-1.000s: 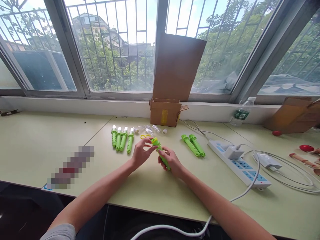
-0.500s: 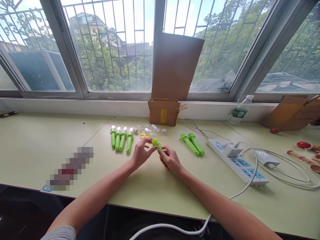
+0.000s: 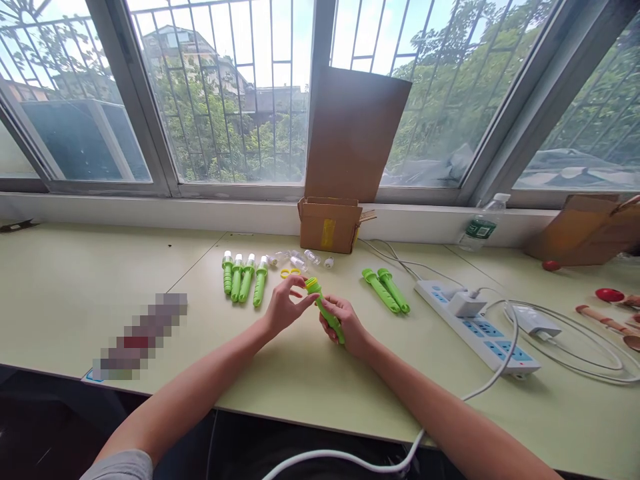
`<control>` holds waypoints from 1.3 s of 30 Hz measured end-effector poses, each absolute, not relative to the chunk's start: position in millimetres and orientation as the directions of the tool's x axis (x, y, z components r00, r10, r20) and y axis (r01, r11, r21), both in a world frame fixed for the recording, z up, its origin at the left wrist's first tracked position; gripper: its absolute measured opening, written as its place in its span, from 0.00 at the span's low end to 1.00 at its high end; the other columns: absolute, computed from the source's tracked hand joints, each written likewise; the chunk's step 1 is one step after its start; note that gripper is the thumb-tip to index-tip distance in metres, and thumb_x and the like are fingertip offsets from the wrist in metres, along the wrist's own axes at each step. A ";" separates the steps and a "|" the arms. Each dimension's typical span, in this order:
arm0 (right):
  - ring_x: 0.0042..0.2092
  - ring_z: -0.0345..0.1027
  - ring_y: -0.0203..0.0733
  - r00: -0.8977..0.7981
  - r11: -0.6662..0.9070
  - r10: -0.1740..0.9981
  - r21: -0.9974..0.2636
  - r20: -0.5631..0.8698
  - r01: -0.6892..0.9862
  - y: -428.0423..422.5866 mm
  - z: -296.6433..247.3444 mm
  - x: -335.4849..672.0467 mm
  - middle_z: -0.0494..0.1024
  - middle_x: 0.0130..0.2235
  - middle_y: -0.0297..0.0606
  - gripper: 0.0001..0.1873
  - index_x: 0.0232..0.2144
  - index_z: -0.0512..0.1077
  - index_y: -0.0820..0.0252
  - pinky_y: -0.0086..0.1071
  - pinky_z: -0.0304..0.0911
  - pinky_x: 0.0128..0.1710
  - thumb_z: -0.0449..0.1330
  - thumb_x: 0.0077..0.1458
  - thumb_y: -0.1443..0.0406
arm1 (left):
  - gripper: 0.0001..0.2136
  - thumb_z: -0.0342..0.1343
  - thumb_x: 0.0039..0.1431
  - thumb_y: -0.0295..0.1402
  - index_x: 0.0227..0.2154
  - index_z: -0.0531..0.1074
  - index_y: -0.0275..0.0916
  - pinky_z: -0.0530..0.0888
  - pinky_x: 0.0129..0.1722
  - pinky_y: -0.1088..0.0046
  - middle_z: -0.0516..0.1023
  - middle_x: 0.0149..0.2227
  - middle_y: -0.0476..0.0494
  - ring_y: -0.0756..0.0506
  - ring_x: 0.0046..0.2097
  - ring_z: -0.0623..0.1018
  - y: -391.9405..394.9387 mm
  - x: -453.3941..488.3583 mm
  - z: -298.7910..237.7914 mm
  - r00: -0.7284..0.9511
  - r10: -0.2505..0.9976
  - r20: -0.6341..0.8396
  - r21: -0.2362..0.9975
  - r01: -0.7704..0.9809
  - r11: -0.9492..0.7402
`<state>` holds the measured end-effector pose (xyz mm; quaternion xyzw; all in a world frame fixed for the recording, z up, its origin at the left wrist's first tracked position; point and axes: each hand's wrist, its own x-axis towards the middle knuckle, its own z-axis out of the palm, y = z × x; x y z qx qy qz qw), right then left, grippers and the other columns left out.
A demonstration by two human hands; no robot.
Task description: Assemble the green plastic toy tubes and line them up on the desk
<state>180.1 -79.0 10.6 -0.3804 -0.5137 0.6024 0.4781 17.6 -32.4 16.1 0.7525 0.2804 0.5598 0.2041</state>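
Note:
A green plastic handle (image 3: 332, 319) with a yellow ring (image 3: 312, 283) around its top is held tilted above the table, its top toward the upper left. My right hand (image 3: 348, 324) is closed around its middle, and the lower end sticks out below the fingers. At the top end, my left hand (image 3: 286, 307) pinches with thumb and fingertips beside the yellow ring. Beyond my hands lie two loose yellow rings (image 3: 291, 273). Several green handles with clear, white-tipped tops (image 3: 244, 280) lie to the left. Two green handles without such tops (image 3: 386, 291) lie to the right.
Several clear plastic pieces (image 3: 299, 261) lie behind the rings, before a cardboard box (image 3: 327, 227). A white power strip (image 3: 475, 327) with plugs and cables (image 3: 495, 383) stretches across the right. A water bottle (image 3: 484, 225) leans by the window. Wooden pieces (image 3: 607, 321) lie far right.
My right hand's grip has shifted, so more of the green handle shows, including its lower end. The left fingers stay at the top with the yellow ring more exposed.

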 end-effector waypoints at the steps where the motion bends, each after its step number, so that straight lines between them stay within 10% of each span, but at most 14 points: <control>1: 0.13 0.52 0.29 -0.258 -0.017 0.966 -0.981 0.034 -0.191 -78.9 10.3 180.2 0.66 0.18 0.28 0.15 0.28 0.62 0.58 0.23 0.45 0.09 0.57 0.53 0.53 | 0.14 0.61 0.50 0.39 0.35 0.65 0.38 0.80 0.32 0.69 0.74 0.41 0.41 0.47 0.40 0.76 -32.7 17.6 16.1 0.226 0.647 0.729 0.619 0.187 -0.763; 18: 0.22 0.58 0.34 -0.023 0.362 0.929 -0.892 0.370 0.271 -77.2 3.2 177.9 0.65 0.23 0.32 0.19 0.38 0.71 0.60 0.28 0.54 0.21 0.52 0.56 0.52 | 0.15 0.61 0.50 0.38 0.36 0.63 0.39 0.79 0.31 0.69 0.74 0.45 0.40 0.46 0.41 0.77 -34.7 17.2 14.9 0.196 0.491 0.849 0.422 0.311 -0.852; 28: 0.16 0.49 0.30 -0.098 0.206 0.975 -0.977 0.201 0.051 -80.6 9.7 175.6 0.61 0.18 0.29 0.19 0.22 0.60 0.58 0.26 0.45 0.14 0.50 0.56 0.51 | 0.16 0.61 0.49 0.40 0.36 0.64 0.39 0.78 0.32 0.70 0.73 0.41 0.42 0.46 0.43 0.76 -32.6 16.9 16.5 0.250 0.509 0.824 0.428 0.314 -0.847; 39: 0.15 0.49 0.30 -0.211 0.062 0.974 -0.991 0.086 -0.118 -77.0 9.5 182.3 0.61 0.17 0.27 0.18 0.30 0.66 0.60 0.25 0.42 0.12 0.51 0.53 0.50 | 0.11 0.59 0.53 0.35 0.36 0.64 0.39 0.79 0.35 0.69 0.71 0.44 0.42 0.47 0.45 0.74 -28.6 13.9 15.8 0.305 0.510 0.804 0.448 0.252 -0.858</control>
